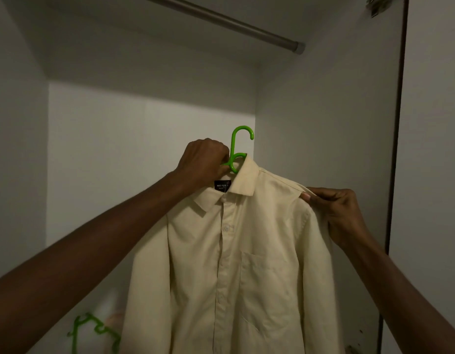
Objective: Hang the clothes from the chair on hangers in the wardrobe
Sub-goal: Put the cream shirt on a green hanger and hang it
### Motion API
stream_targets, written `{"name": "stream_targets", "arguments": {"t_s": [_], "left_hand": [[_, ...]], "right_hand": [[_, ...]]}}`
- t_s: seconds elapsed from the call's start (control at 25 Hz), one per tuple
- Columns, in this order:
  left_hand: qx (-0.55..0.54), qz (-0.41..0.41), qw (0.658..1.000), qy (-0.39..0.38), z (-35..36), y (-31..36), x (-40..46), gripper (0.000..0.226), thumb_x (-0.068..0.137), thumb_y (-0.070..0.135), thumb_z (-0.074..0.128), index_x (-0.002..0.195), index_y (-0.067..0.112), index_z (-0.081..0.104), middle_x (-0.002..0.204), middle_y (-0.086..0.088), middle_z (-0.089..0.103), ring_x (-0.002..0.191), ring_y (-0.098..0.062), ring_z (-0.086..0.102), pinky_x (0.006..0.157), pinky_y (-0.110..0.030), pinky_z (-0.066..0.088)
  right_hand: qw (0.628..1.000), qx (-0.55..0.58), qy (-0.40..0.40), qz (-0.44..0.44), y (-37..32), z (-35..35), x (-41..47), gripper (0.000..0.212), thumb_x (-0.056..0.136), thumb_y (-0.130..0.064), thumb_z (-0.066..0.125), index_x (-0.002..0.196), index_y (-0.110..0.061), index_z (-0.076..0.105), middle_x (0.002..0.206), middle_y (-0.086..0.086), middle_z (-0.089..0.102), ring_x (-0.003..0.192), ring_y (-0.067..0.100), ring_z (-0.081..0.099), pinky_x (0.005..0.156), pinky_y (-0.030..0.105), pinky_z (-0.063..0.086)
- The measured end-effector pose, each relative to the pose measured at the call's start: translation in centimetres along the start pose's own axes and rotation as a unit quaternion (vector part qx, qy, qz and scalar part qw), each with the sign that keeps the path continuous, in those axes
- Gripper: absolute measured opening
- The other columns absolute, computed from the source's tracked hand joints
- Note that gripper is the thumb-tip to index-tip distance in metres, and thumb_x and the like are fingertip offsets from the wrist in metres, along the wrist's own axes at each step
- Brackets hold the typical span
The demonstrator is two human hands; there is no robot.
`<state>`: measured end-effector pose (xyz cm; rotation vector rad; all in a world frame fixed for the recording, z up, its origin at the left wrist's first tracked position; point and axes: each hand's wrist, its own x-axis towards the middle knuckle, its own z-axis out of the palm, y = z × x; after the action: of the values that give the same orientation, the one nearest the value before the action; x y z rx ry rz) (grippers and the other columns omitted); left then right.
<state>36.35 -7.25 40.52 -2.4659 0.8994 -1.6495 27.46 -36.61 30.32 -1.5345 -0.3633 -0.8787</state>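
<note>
Shirt [236,264] on green hanger [237,149], neck label [222,185] "NO FUS" (rest hidden)

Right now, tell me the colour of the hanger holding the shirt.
Bright green hanger, clearest in the head view.

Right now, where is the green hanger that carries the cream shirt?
In the head view the green hanger is centre frame inside the wardrobe, held at its neck by the left hand, its hook well below the rail and not on it.
</note>
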Motion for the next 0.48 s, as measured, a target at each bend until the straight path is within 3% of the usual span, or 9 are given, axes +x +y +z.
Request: {"name": "stream_targets", "arguments": {"t_s": [0.12,0.28,0.48], "left_hand": [[0.026,-0.048,0.997,-0.055,1.2,-0.1,0.2,0.023,0.09,0.039,0.071,0.091,0.016,0.074,0.084,-0.008,0.071,0.077,-0.029,0.066,0.063,-0.031,0.041],[-0.025,-0.097,0.994,-0.047,1.9,-1.0,0.1,0.024,0.081,0.04,0.081,0.089,0.017,0.079,0.08,-0.007,0.073,0.074,-0.028,0.066,0.063,-0.029,0.043],[-0.032,-0.122,0.99,-0.062,1.8,-2.4,0.3,0.025,0.074,0.035,0.086,0.088,0.015,0.081,0.082,-0.009,0.075,0.077,-0.03,0.067,0.065,-0.031,0.049]], "right_hand": [[1.0,0.003,0.015,0.022,-0.2,-0.1,-0.1,0.02,0.087,-0.008,0.077,0.105,0.001,0.079,0.095,0.016,0.079,0.087,0.031,0.076,0.082,0.04,0.063],[0.995,-0.096,-0.004,-0.004,0.0,-0.4,-1.0,0.013,0.089,-0.013,0.077,0.1,-0.007,0.082,0.089,0.005,0.08,0.081,0.023,0.077,0.067,0.026,0.057],[0.996,-0.086,-0.001,0.001,0.3,-0.6,-1.1,0.015,0.089,-0.014,0.077,0.102,-0.008,0.081,0.091,0.004,0.081,0.084,0.023,0.077,0.075,0.033,0.061]]}}
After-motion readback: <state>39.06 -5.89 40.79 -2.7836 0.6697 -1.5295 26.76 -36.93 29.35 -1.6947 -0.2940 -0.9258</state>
